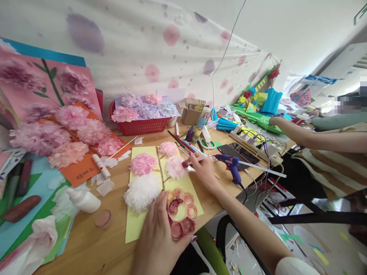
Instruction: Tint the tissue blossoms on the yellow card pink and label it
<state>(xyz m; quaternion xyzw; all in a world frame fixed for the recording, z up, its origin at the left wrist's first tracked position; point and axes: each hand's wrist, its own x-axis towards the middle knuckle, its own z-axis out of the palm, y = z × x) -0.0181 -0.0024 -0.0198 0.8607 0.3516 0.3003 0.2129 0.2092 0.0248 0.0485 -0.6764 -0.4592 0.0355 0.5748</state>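
My left hand (160, 229) is closed round the edge of a flower-shaped paint palette (188, 225), whose wells hold red and pink paint. The palette is over the lower right of a yellow sheet (133, 231). My right hand (204, 170) is pinched at the right edge of a pale pink paper flower (175, 168). A small dark red spot shows at its fingertips; what they hold is unclear. Also on the sheet are a brighter pink flower (142, 164), a small pink flower (168, 148), a big white flower (142, 193) and a brown stem.
A blue glue gun (231, 166) with a long glue stick lies right of my right hand, near a power strip (255, 143). Left are a white bottle (84, 200) and orange card (76, 170). Behind stands a red basket (143, 126). Another person's arm (309, 135) reaches in at right.
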